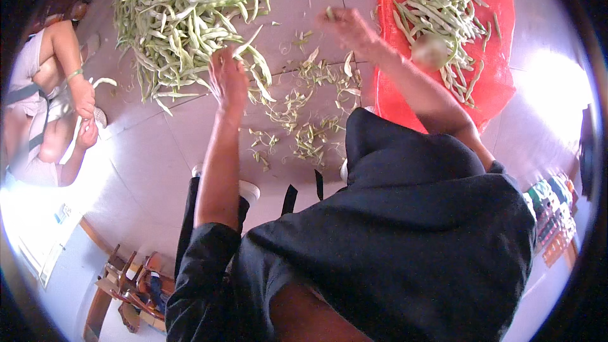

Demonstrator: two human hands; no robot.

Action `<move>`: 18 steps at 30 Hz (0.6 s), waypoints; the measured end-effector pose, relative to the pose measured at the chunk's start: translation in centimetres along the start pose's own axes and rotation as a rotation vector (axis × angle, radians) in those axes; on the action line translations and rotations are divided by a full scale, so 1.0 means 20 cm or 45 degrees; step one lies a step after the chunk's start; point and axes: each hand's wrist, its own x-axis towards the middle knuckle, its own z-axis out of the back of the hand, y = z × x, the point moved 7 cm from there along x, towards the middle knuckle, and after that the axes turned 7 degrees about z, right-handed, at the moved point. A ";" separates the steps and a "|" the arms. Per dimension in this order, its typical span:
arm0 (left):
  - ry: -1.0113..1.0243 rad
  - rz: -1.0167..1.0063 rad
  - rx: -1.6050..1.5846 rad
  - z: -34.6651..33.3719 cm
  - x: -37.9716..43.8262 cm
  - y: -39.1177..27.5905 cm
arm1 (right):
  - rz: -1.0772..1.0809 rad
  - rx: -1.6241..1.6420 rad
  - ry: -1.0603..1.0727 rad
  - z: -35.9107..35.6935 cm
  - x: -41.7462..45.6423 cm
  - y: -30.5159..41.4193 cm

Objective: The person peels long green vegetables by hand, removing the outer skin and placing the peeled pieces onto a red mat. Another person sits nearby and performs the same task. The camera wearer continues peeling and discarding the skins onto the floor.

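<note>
A large heap of green beans (185, 14) lies on the floor ahead of me. My left hand (228, 78) is at its near right edge, with a single bean (250, 40) sticking out from its curled fingers. Raised over the floor between the heap and a red mesh sack, my right hand (351, 31) is blurred by motion. A small green bean piece (329, 12) shows at its fingertips. Below and between my hands are scattered bean tips and strings (308, 137). More beans (439, 4) rest on the red mesh sack (494, 76), which lies flat to the right.
On the left another person sits, their hands (85, 109) together around a bean. Wooden stools or chairs (137, 280) stand at the lower left. Colourful packages (551, 213) are stacked at the right edge. My shoe (249, 191) is on the tiled floor (142, 161).
</note>
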 end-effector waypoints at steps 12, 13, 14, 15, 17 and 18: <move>0.568 -0.026 -0.737 0.01 -0.03 -0.50 | 0.256 -0.109 0.139 -0.25 -0.12 0.08; 0.573 0.081 -0.892 0.00 -0.05 -0.48 | 0.050 -0.019 0.124 -0.24 -0.13 0.05; 0.577 0.191 -1.046 -0.03 -0.09 -0.45 | -0.153 0.072 0.092 -0.22 -0.15 0.03; 0.580 0.303 -1.200 -0.05 -0.11 -0.43 | -0.213 0.248 0.107 -0.23 -0.16 0.03; 0.738 0.332 -1.355 -0.07 -0.15 -0.43 | -0.329 0.600 0.137 -0.24 -0.18 0.01; 0.753 0.353 -1.343 -0.07 -0.16 -0.43 | -0.361 0.635 0.173 -0.25 -0.18 0.00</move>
